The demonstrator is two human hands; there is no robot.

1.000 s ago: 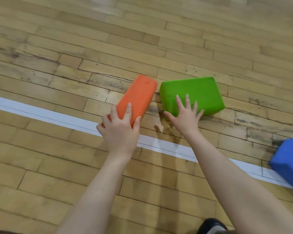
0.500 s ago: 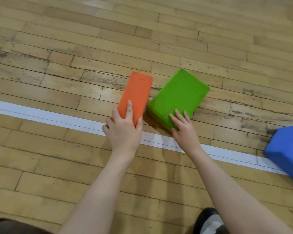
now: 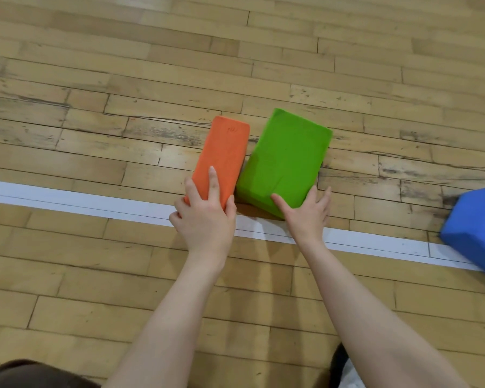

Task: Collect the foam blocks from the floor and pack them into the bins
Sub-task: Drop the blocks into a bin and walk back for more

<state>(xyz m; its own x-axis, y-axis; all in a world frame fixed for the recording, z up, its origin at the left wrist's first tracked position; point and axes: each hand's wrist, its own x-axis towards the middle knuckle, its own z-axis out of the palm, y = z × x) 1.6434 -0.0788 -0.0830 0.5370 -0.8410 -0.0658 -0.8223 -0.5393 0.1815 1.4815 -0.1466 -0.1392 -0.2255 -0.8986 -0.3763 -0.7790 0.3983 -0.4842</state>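
Gripping the orange block, the left hand works beside the right hand, fingers spread round the green block.

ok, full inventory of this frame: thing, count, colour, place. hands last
orange foam block: 1, orange, on the floor at centre, near end in the left hand's grip
green foam block: 1, green, just right of the orange one, near corner raised off the floor
blue foam block: 1, blue, right edge of view, cut off by the frame
floor: 1, light wood planks, fills the view
floor line: 1, white, runs across the floor under both hands
shoe: 1, dark with pale upper, bottom edge, partly hidden by the right arm
left hand: 1, grips the orange block's near end
right hand: 1, fingers spread round the green block's near corner
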